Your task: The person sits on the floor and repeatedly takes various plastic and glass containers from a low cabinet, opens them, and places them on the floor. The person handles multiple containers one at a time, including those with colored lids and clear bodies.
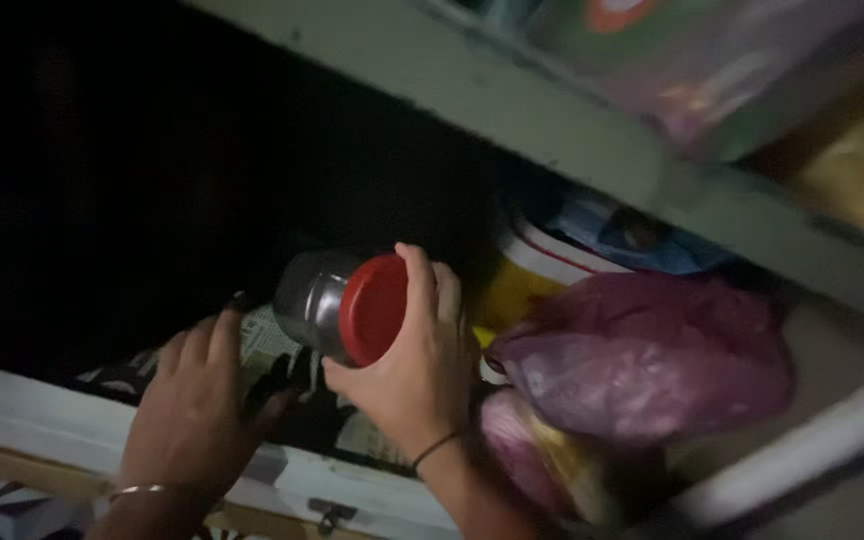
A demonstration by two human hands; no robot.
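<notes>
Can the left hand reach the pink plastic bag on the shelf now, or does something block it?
Probably not directly. The left hand rests at the shelf's left side, and the right hand, holding the steel jar with the red lid, sits between it and the pink plastic bag.

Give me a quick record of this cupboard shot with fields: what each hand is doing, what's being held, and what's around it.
Right hand: holds the steel jar by its red lid
Jar pose: tipped on its side, lid toward the camera
Left hand: rests on the paper-lined shelf, holding nothing
Beside the jar: pink plastic bag, yellow and white tub
Back of shelf: too dark to tell
</notes>
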